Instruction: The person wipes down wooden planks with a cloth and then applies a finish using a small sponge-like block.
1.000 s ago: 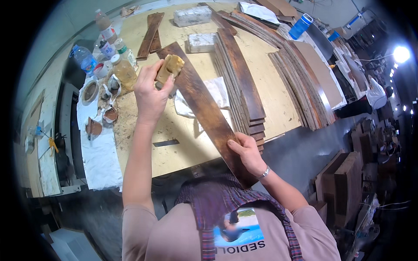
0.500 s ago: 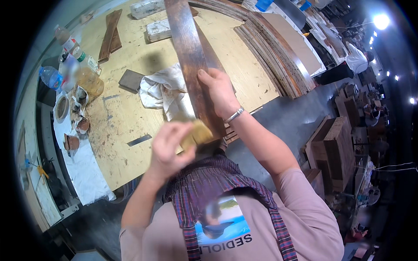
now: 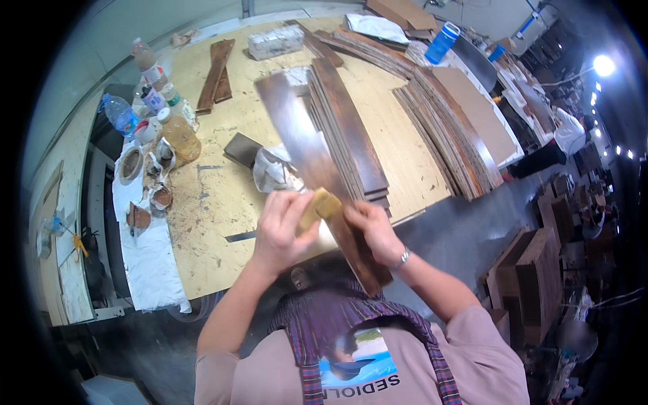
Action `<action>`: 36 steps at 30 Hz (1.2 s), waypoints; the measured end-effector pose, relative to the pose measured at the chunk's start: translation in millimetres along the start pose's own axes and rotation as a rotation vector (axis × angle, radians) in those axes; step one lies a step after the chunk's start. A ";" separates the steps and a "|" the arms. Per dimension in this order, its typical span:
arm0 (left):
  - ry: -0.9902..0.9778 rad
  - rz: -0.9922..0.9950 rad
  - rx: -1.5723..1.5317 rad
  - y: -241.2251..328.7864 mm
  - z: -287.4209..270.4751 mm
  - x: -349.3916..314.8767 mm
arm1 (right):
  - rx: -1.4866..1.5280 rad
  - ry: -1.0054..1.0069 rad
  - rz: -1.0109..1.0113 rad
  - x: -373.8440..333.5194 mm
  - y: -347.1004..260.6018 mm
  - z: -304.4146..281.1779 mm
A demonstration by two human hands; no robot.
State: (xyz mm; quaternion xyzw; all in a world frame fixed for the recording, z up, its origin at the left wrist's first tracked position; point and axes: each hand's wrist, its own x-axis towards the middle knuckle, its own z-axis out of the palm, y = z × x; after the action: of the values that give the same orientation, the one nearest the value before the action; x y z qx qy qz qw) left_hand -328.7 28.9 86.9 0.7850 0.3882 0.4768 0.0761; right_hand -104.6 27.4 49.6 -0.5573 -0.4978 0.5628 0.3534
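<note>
My right hand (image 3: 375,231) grips the right edge of a dark brown wooden plank (image 3: 358,253), tilted over the front of the table. Its upper end is blurred by motion, and light glares off its surface. In my left hand (image 3: 287,226) is a yellow sponge (image 3: 322,206), pinched between fingers and thumb. The sponge sits at the plank's left side near the middle, seemingly against its face. Behind the plank, a crumpled white cloth (image 3: 273,172) lies beside a dark grey block (image 3: 243,150). A stack of similar planks (image 3: 354,135) rests just to the right.
A curved pile of boards (image 3: 439,135) lines the table's right side. Bottles, including a clear blue-labelled one (image 3: 120,115), stand at the left near stained cups (image 3: 160,197). Two crossed wood strips (image 3: 217,71) and a white wrapped block (image 3: 275,43) lie farther back. Another person (image 3: 567,135) is at far right.
The plank has swung lower, its far end now tilting left and uncovering the plank stack. My left hand with the sponge has moved from near its lower end to its middle. The view has shifted.
</note>
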 end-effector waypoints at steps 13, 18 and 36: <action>0.404 -0.395 -0.085 -111.0 -62.5 56.3 | 0.165 -0.189 0.083 -65.8 29.0 -36.3; 0.405 -0.384 -0.424 -78.6 -25.0 91.3 | 0.537 -0.422 0.399 -54.5 9.0 -33.5; 0.301 -0.130 -0.047 -28.7 -4.4 98.0 | 0.468 -0.523 0.320 -42.1 18.8 -28.7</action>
State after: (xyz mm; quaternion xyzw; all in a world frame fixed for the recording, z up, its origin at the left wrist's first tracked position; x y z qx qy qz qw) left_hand -323.7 114.3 142.8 0.6759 0.4339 0.5920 0.0663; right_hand -68.1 -12.7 46.6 -0.3697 -0.3362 0.8323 0.2398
